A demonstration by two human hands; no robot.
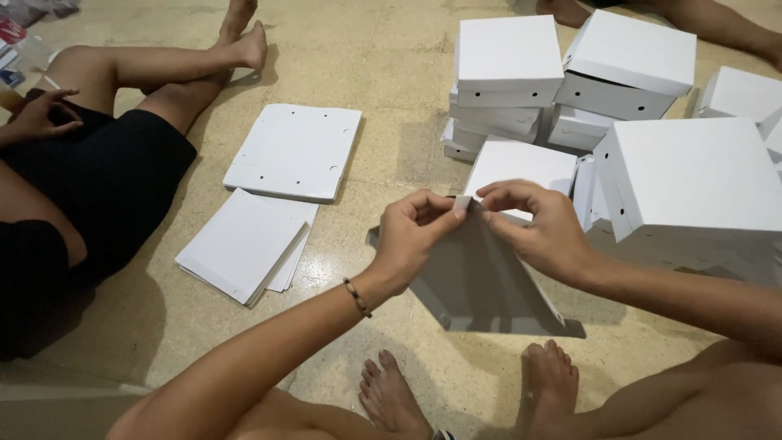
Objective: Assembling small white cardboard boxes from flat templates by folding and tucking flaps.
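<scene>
A grey-white cardboard box blank (481, 285) stands tilted above the floor in front of my feet, partly folded. My left hand (411, 232) pinches its upper corner from the left, a bead bracelet on that wrist. My right hand (533, 224) pinches the same corner from the right, fingertips almost meeting those of the left. Both hands are closed on the cardboard's top flap.
Two piles of flat white blanks (293, 151) (244, 240) lie on the tiled floor to the left. Several folded white boxes (509, 53) (692, 175) are stacked at the back right. Another person sits at the left, legs (163, 69) stretched out. A further foot (562, 10) shows at the top.
</scene>
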